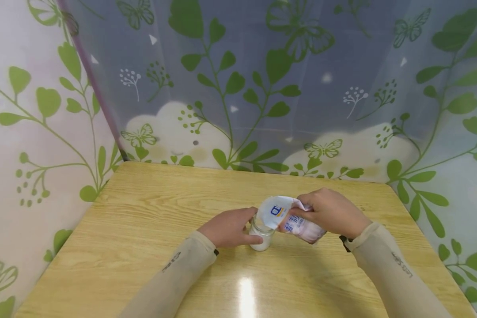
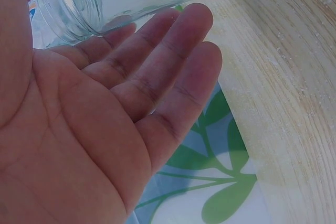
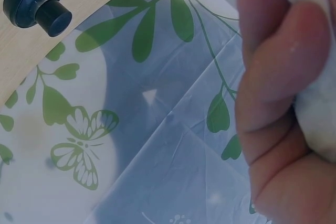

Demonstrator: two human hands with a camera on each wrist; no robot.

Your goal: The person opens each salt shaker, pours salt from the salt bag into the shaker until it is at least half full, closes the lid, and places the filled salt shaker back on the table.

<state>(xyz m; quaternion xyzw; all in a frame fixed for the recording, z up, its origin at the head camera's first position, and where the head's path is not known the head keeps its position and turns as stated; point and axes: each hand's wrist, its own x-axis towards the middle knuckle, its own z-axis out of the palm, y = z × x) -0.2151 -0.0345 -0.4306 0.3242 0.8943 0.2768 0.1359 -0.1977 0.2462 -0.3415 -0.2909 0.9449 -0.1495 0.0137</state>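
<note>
My left hand (image 1: 230, 227) holds a clear glass jar (image 1: 261, 244) upright on the table, thumb at its near side. White contents show in its lower part. The left wrist view shows my fingers (image 2: 181, 69) stretched along the jar's glass (image 2: 113, 6), with the threaded neck at the upper left. In my right hand (image 1: 331, 214) is a printed white and purple bag of salt (image 1: 276, 213), gripped by its side and tilted so that one end overlaps the jar's mouth. Close in the right wrist view, curled fingers (image 3: 294, 72) press into the white bag (image 3: 320, 114).
Fine white grains (image 2: 296, 48) are scattered on the wooden table (image 1: 163, 194). A round black piece with a short knob (image 3: 39, 3) lies near the table's edge in the right wrist view. Leaf-patterned curtains (image 1: 242, 88) hang behind and along the sides.
</note>
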